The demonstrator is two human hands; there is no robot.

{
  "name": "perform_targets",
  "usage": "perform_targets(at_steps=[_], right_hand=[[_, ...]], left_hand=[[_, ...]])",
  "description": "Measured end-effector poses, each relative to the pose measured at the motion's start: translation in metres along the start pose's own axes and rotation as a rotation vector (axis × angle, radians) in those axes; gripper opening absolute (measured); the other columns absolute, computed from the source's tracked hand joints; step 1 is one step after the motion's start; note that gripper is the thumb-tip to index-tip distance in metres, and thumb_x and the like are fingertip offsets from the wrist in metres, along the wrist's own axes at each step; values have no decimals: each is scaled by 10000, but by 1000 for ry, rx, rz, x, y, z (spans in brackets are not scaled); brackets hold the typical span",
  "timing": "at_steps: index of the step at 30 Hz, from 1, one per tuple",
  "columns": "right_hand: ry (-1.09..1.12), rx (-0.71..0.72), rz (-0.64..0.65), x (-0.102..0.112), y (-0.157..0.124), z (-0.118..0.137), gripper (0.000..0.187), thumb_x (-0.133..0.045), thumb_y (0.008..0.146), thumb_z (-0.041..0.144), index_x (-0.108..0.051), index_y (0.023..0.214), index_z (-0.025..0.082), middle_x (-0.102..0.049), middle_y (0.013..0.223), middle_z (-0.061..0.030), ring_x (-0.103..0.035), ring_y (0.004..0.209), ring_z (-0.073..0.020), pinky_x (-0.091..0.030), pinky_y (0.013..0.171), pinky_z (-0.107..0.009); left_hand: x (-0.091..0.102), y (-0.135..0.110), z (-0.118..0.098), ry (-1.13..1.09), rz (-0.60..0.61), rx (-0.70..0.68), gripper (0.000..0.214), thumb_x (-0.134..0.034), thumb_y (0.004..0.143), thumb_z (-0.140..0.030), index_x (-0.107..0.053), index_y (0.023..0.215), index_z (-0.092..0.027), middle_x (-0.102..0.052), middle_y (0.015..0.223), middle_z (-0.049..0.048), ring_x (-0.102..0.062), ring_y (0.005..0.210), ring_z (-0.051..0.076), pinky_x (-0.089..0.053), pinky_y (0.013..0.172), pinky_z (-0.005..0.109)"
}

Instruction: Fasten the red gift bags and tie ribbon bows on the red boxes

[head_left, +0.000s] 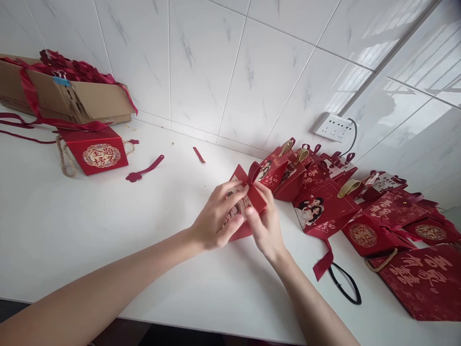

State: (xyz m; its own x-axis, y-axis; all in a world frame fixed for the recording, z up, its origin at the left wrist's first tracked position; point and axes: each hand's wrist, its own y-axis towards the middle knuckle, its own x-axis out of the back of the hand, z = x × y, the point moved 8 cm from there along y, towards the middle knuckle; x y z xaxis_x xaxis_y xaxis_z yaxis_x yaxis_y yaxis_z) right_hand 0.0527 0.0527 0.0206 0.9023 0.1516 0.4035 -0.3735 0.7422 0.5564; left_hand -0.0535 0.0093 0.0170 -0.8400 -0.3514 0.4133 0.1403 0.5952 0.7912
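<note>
A small red gift box (257, 199) with a printed picture on its face stands between my two hands at mid-table. A dark red ribbon loop (254, 173) rises from its top. My left hand (220, 214) lies over the left side and printed face, fingers reaching up to the top edge near the ribbon. From the right, my right hand (266, 221) grips the side, its thumb in front and its fingers partly hidden behind. Both hands touch the box and cover much of its picture.
Finished-looking red gift boxes (327, 206) crowd the right side. At left are a cardboard box (104, 103) of red ribbons and a red box (94, 151) with rope handles. A red strap (146, 170), a black loop (347, 283) and a wall socket strip (333, 127) are also there.
</note>
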Motion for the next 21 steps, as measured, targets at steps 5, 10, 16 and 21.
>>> perform_targets(at_steps=[5, 10, 16, 21], right_hand=[[201, -162, -111, 12, 6, -14, 301, -418, 908, 444, -603, 882, 208, -618, 810, -22, -581, 758, -160, -477, 705, -298], [212, -126, -155, 19, 7, -10, 215, -499, 874, 394, -573, 797, 208, -573, 720, 13, -521, 639, -116, -428, 585, -234], [252, -63, -202, 21, 5, -1, 127, -582, 822, 324, -542, 892, 225, -595, 843, -5, -563, 743, -135, -464, 669, -259], [310, -136, -101, 14, 6, -7, 136, -603, 806, 320, -528, 870, 226, -575, 780, 7, -532, 635, -122, -457, 565, -248]], left_hand=[[13, 6, -1, 96, -126, 36, 374, -404, 894, -240, -435, 1266, -214, -416, 1310, 121, -382, 1255, 239, -371, 1028, 436], [27, 7, 6, 71, -290, 161, 508, -537, 838, -206, -335, 1304, -218, -462, 1315, 122, -440, 1237, 225, -404, 1015, 410], [19, 4, 15, -208, -234, 320, 451, -626, 781, -246, -438, 1189, -209, -643, 837, 8, -629, 740, 123, -517, 662, 225], [15, 5, 21, -280, -157, 487, 123, -629, 776, -308, -608, 785, -187, -632, 664, -13, -585, 588, 105, -471, 539, 200]])
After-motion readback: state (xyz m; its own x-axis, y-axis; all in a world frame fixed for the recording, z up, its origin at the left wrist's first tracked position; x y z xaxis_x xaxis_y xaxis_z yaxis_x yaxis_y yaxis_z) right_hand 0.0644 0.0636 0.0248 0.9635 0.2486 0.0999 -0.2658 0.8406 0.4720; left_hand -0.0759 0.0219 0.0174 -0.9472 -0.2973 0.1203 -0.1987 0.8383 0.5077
